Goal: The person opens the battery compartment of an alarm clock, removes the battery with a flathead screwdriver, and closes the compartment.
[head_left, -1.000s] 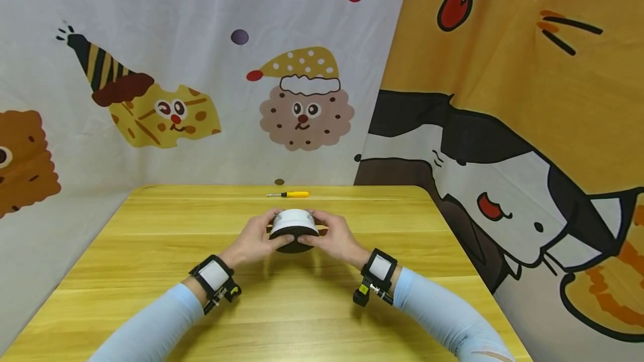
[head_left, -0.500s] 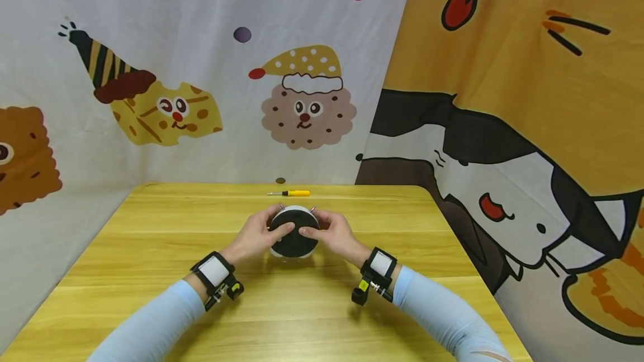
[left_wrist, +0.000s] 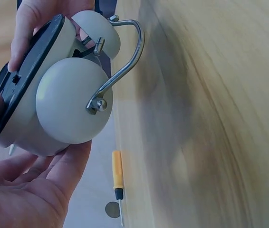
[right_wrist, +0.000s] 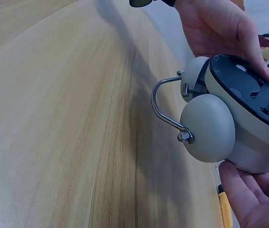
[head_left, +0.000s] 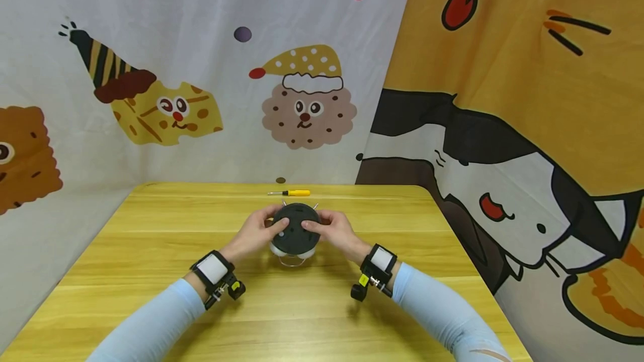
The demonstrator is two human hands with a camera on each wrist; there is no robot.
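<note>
A white twin-bell alarm clock [head_left: 296, 243] is held above the table, its black back facing up toward me. Its bells and wire handle point to the near side, and two metal feet stick out on the far side. My left hand [head_left: 254, 236] grips the left edge, thumb on the back cover. On the opposite edge my right hand [head_left: 341, 234] grips likewise. In the left wrist view, a bell [left_wrist: 72, 99] and the metal handle [left_wrist: 137, 47] show. Black knobs and slots mark the back cover [right_wrist: 248, 85] in the right wrist view. The dial is hidden.
A screwdriver [head_left: 297, 193] with a yellow handle lies at the table's far edge, beyond the clock. The wooden table [head_left: 302, 317] extends around both arms. A printed cloth [head_left: 211, 161] hangs behind it.
Both hands have tipped the clock, so its black back turned from facing me at a slant to facing up. The bells and handle came into view on the near side.
</note>
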